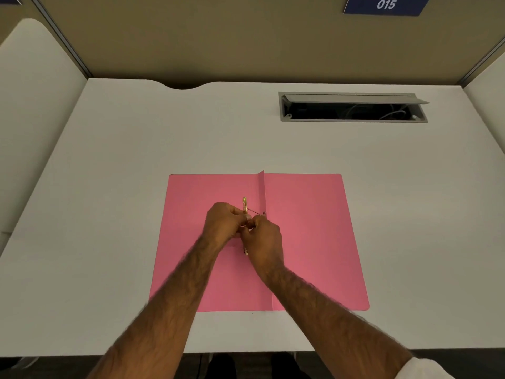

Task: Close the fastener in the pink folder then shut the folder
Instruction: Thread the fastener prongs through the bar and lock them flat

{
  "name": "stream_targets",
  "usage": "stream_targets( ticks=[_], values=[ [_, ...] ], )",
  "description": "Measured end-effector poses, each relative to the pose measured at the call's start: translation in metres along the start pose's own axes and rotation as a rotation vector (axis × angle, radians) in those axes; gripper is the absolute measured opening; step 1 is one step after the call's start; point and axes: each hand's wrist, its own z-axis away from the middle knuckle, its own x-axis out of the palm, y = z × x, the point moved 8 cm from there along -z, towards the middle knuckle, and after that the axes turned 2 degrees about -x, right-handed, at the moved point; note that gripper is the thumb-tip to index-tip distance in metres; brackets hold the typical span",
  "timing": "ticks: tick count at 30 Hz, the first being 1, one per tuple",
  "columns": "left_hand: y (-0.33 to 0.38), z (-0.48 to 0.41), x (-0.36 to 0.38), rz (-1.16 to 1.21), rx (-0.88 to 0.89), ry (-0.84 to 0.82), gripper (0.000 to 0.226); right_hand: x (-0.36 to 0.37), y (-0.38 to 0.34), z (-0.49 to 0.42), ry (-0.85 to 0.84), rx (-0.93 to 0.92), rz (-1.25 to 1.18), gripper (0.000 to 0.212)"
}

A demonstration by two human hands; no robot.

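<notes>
The pink folder [308, 236] lies open and flat on the white desk, its spine fold running up the middle. A gold metal fastener [244, 205] stands on the left leaf just beside the fold, with a thin prong slanting toward a hole near the spine. My left hand [222, 224] and my right hand [263, 239] meet over the fastener's middle, fingers pinched on it. The fastener's lower part is mostly hidden under my hands; a small tip shows below them.
The white desk [109, 214] sits inside beige partition walls. At the back right is an open grey cable hatch [352, 108] with wires inside. A blue tag reading 015 [385, 5] hangs on the back wall. The desk's front edge runs near my elbows.
</notes>
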Motion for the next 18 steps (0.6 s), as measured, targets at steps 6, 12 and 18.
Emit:
stream_targets(
  ticks=[6, 12, 18],
  values=[
    [0.007, -0.004, 0.000, -0.062, 0.012, -0.001, 0.010, -0.007, -0.008, -0.003, 0.016, -0.096, 0.033, 0.015],
    [0.011, -0.007, -0.004, 0.082, -0.047, -0.097, 0.014, -0.033, -0.010, -0.025, 0.136, -0.118, -0.107, 0.023],
    [0.000, -0.003, 0.008, 0.170, -0.135, -0.168, 0.014, -0.020, -0.003, -0.029, -0.018, -0.086, -0.142, 0.016]
  ],
)
